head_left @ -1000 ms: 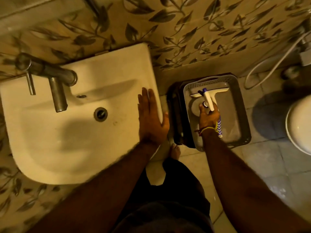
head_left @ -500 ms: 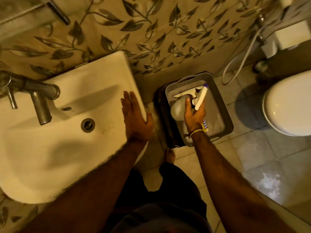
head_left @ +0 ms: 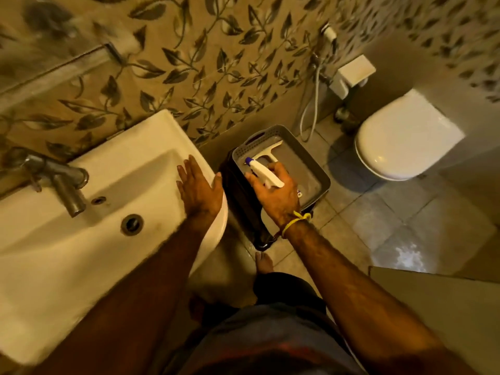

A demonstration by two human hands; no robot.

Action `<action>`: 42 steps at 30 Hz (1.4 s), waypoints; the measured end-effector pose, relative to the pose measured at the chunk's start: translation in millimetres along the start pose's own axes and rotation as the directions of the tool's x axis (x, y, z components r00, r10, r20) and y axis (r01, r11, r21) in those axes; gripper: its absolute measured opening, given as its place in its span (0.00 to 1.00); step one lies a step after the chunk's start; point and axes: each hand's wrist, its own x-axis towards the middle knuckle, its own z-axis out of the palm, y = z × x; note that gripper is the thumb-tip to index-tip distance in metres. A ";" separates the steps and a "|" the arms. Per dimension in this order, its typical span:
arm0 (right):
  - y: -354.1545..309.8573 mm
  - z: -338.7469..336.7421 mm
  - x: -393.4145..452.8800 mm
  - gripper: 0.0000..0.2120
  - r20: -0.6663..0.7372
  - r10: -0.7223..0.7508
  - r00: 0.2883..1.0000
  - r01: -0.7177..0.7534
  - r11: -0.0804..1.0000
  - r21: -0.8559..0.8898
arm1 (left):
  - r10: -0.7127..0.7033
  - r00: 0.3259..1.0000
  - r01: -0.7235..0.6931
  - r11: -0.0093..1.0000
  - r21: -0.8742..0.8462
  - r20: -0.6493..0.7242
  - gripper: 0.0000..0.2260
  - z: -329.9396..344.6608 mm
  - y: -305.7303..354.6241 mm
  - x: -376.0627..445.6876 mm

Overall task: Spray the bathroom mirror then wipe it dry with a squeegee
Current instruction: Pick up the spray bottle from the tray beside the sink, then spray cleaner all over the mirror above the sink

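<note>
My right hand (head_left: pixel 278 194) is closed around a white spray bottle (head_left: pixel 263 171) with a blue nozzle tip, held just above a grey plastic basket (head_left: pixel 323 174) on the floor. A white squeegee (head_left: pixel 269 151) lies in the basket beyond the bottle, its blade toward the wall. My left hand (head_left: pixel 198 189) rests flat, fingers spread, on the right rim of the white washbasin (head_left: pixel 89 239). A mirror edge (head_left: pixel 40 63) shows blurred at the upper left.
A metal tap (head_left: pixel 63 182) stands on the basin's left side. The basket sits on a dark stool (head_left: pixel 240 209). A white toilet (head_left: pixel 400 142) is at the right, with a hose sprayer (head_left: pixel 313 104) on the leaf-patterned wall. My bare foot (head_left: pixel 263 262) is on the tiled floor.
My right hand has turned the spray bottle so its nozzle points left and raised it off the basket. The squeegee now lies uncovered. The view has swung up and right.
</note>
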 end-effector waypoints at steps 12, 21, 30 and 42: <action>-244.2 43.6 -56.7 0.09 0.094 -0.607 0.789 0.561 0.775 0.293 | 0.458 0.676 -0.531 0.846 0.049 -0.578 0.29 -219.1 -40.7 -41.2; -422.7 76.0 -101.8 0.13 0.173 -0.829 0.532 0.650 0.531 0.544 | 0.474 0.282 -0.457 0.831 0.318 -0.834 0.29 -463.7 -42.3 -37.2; -581.9 72.6 -148.0 0.18 0.047 -0.945 0.323 0.727 0.279 0.627 | 0.507 0.137 -0.223 0.853 0.472 -0.851 0.30 -653.9 -13.2 -41.4; -655.4 65.8 -122.0 0.07 0.024 -0.984 0.175 0.818 0.159 0.553 | 0.420 0.389 -0.153 0.907 0.393 -0.820 0.40 -756.0 -50.5 -10.8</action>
